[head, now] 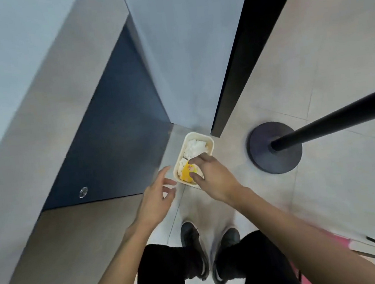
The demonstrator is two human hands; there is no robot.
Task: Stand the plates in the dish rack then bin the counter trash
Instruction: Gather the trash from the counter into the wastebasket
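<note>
R hand (211, 178) pinches yellow wrapper (186, 172) over bin (199, 135).

Both bare forearms extended forward and down, left hand (157, 198) open with fingers spread and relaxed, right hand (213, 177) palm down, thumb and fingers pinching a yellow scrap (186, 171)

Light: soft, even, indoor; moderately bright, cool grey cast; source cannot be told. Floor tiles (315, 79) right of the bin (198, 134) show a dull sheen. Shadows faint and soft-edged, e.g. round the stand base (279, 163) right of the bin. Motion blur overall: wall panels (36, 113) left of the bin smeared; left hand (155, 197) and right hand (212, 176) at the bin soft-edged. Yellow scrap (185, 172) in the bin lacks detail. Wide-angle distortion: straight edges splay outward from the bin; pole (344, 115) to its right stretched.
</note>
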